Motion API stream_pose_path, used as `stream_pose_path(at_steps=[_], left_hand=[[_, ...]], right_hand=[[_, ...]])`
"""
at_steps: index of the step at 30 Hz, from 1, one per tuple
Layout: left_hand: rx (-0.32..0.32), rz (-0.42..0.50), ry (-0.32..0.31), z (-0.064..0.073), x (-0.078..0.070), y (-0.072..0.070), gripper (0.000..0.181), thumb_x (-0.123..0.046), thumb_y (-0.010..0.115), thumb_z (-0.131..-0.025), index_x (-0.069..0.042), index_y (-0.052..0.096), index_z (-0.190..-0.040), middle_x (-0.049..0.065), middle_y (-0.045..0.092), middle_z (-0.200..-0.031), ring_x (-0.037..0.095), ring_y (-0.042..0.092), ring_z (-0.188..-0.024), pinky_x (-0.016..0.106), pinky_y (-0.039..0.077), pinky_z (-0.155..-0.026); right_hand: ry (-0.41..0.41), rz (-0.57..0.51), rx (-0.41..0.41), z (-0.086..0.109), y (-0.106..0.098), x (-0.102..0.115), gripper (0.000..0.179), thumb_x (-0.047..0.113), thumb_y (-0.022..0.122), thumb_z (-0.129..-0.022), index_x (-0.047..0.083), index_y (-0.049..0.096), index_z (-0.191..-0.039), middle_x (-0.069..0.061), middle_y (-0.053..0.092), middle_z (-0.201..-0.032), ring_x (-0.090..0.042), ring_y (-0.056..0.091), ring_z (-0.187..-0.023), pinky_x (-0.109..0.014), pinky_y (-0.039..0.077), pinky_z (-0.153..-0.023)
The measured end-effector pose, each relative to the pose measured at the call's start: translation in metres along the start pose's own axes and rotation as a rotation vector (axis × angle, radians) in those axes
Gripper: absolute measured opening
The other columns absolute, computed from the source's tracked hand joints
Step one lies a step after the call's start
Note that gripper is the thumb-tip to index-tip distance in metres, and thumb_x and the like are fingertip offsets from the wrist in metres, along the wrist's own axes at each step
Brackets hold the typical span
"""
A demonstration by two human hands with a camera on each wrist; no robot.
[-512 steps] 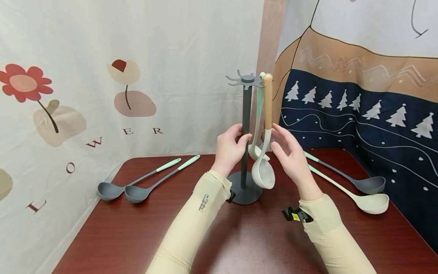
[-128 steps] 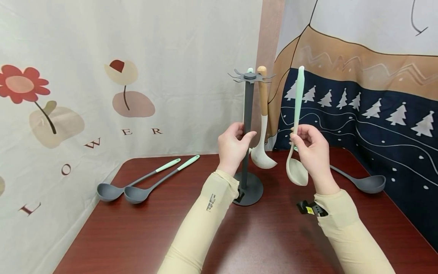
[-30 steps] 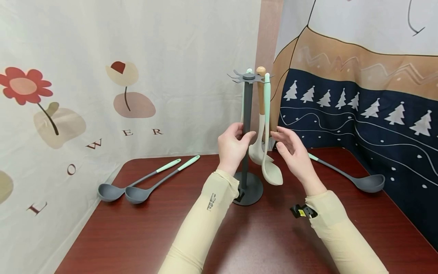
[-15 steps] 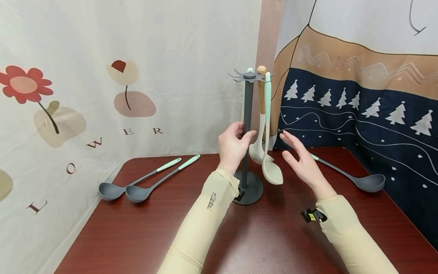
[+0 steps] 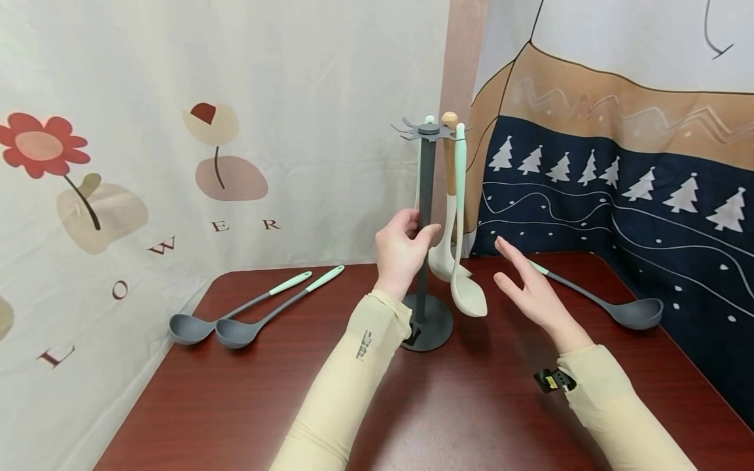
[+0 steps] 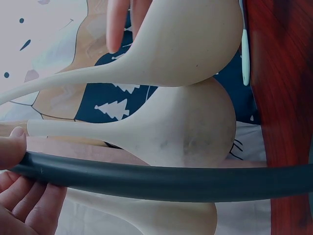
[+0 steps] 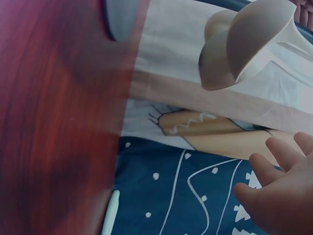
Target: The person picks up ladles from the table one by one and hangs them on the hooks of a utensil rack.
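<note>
My left hand (image 5: 403,252) holds the upright pole of a dark grey utensil stand (image 5: 427,176), thumb and fingers around it; the left wrist view shows the pole (image 6: 171,183) in that grip. From the hooked top hang three pale ladles. Closest to me is an off-white ladle (image 5: 469,299) with a mint-green handle, then a white ladle (image 5: 449,160) with a wooden handle. Behind the pole, another mint-handled ladle (image 5: 429,120) is mostly hidden. My right hand (image 5: 536,294) is held in the air right of the stand, fingers extended and holding nothing.
On the red-brown table (image 5: 294,405), a grey ladle (image 5: 639,314) with a mint handle lies at right, beyond the right hand. Two similar grey ladles, a farther one (image 5: 190,329) and a nearer one (image 5: 237,333), lie at left. Printed curtains (image 5: 324,98) hang behind.
The off-white mint-handled ladle went from the table's right side, through my right hand, onto the stand. The wooden-handled ladle shifted behind it. My right hand has since drawn away rightward.
</note>
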State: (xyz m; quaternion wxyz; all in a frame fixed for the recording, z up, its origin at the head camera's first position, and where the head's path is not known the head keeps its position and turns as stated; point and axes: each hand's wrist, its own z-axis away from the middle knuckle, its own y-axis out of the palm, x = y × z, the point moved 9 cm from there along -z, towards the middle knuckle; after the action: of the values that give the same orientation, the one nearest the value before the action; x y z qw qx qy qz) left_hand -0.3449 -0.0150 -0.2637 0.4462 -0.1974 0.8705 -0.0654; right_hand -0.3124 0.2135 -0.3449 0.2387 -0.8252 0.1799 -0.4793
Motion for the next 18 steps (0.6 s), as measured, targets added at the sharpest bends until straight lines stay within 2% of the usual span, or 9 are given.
stream_pose_path(at_steps=[7, 11, 18], left_hand=[[-0.004, 0.003, 0.004, 0.0, 0.0, -0.001, 0.022, -0.02, 0.078, -0.086, -0.009, 0.071, -0.103, 0.004, 0.074, -0.092, 0.012, 0.068, -0.08, 0.027, 0.053, -0.067], [-0.005, 0.003, 0.003, 0.0, -0.001, -0.001, 0.022, -0.02, 0.078, -0.086, -0.009, 0.071, -0.103, 0.004, 0.074, -0.091, 0.012, 0.068, -0.079, 0.026, 0.053, -0.067], [0.005, 0.005, -0.007, 0.0, -0.001, -0.001, 0.023, -0.021, 0.078, -0.086, -0.008, 0.071, -0.104, 0.005, 0.074, -0.092, 0.013, 0.068, -0.081, 0.027, 0.053, -0.068]], right_hand=[[0.008, 0.071, 0.033, 0.005, 0.002, -0.017, 0.069, 0.026, 0.058, -0.1, 0.01, 0.024, -0.158, -0.018, 0.027, -0.159, -0.04, 0.024, -0.144, -0.067, 0.021, -0.109], [0.016, 0.107, 0.054, 0.008, 0.002, -0.025, 0.07, 0.027, 0.058, -0.1, 0.013, 0.022, -0.158, -0.02, 0.024, -0.16, -0.043, 0.021, -0.144, -0.07, 0.02, -0.107], [-0.003, 0.158, 0.08, 0.014, 0.0, -0.033, 0.073, 0.027, 0.061, -0.098, 0.01, 0.022, -0.158, -0.024, 0.023, -0.159, -0.046, 0.017, -0.144, -0.072, 0.019, -0.106]])
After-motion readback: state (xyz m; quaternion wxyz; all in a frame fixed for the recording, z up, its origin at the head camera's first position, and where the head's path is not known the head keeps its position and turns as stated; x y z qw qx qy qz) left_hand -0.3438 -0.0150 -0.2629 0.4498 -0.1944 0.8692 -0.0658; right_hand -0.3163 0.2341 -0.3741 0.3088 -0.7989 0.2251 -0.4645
